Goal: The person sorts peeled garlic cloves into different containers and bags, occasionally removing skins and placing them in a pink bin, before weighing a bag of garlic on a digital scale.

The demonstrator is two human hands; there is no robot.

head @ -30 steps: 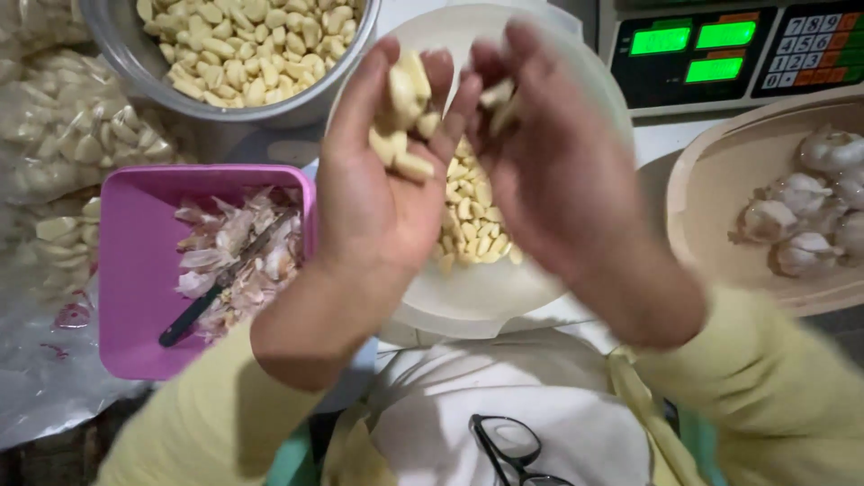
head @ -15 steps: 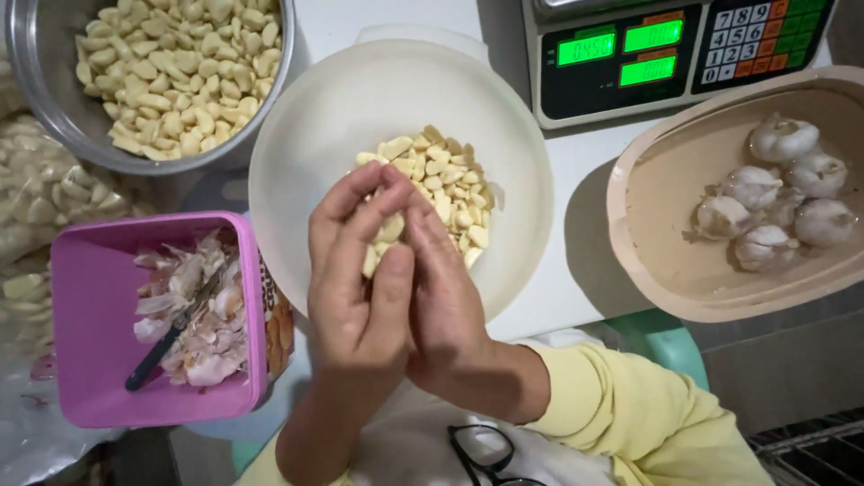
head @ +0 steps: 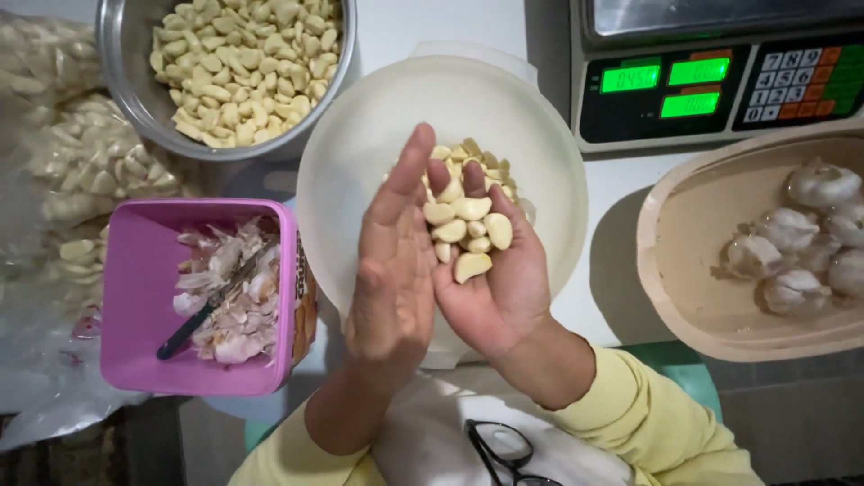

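Observation:
My right hand (head: 499,279) is cupped palm up over the near side of a white plastic bowl (head: 360,153) and holds several peeled garlic cloves (head: 463,234). My left hand (head: 393,261) stands flat on its edge against the right hand's thumb side, fingers straight and together, holding nothing. More peeled cloves (head: 481,162) lie in the bowl just beyond my fingers.
A steel bowl (head: 126,81) of peeled cloves sits at the back left. A pink tub (head: 135,297) holds garlic skins and a dark-handled knife (head: 193,324). A beige oval basin (head: 684,252) with whole garlic bulbs (head: 792,234) is on the right, a digital scale (head: 720,81) behind it. Bagged cloves (head: 63,153) lie far left.
My hands were pressed together around the cloves over the bowl. They have now parted: the right palm lies open upward with the cloves showing, and the left hand stands beside it.

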